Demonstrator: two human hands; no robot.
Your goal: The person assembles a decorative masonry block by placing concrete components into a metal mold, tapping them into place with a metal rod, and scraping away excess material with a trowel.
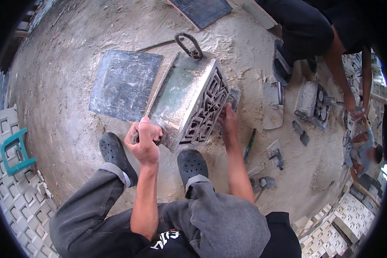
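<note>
A metal block mould point(180, 92) stands tilted in front of me, its smooth greenish side up and its patterned lattice face point(205, 107) turned to the right. Looped handles are on its far and near ends; the far one point(189, 45) is free. My left hand point(145, 139) is closed round the near handle, thumb on top. At the right of the lattice face, my right hand point(229, 127) has its fingers bent in close to the mould; their tips are hidden, so what they grip is unclear. A small grey piece point(234, 99) shows just beyond that hand.
A dark flat board point(124, 84) lies left of the mould. At right are a metal plate point(273, 105), another mould point(314, 103), a trowel point(276, 155) and a brush point(301, 132). Co-workers sit at right. A green stool point(17, 150) and stacked pale blocks point(13, 206) are left.
</note>
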